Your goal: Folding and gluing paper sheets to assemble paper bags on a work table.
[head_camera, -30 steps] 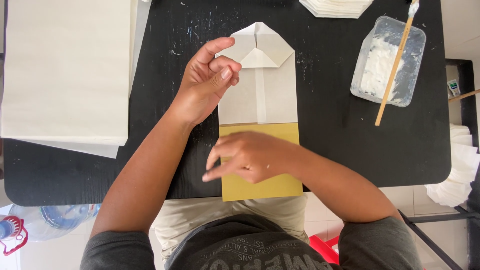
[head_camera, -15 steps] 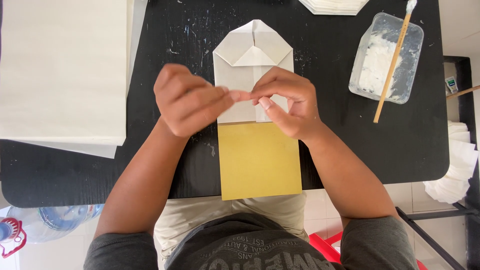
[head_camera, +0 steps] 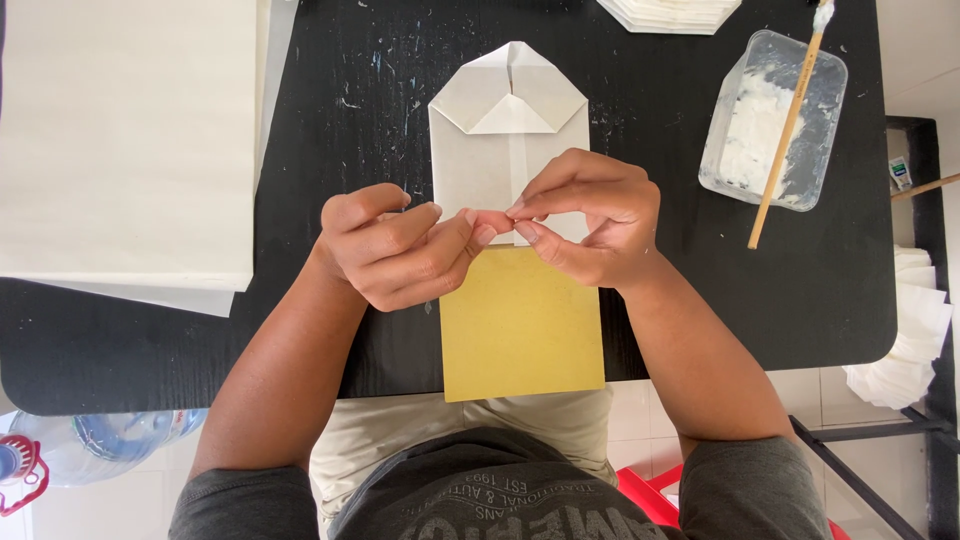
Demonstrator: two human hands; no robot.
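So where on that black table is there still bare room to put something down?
Bare black table shows between the white paper stack and the folded white paper bag, and again between the bag and the plastic glue tub. The near right corner, below the tub, is open too. The middle is crowded: left hand, right hand and yellow card.

My left hand (head_camera: 395,250) and right hand (head_camera: 585,225) cover the folded white paper's (head_camera: 505,130) near edge. The far paper stack (head_camera: 670,12) and left water bottle (head_camera: 95,445) are cut off.
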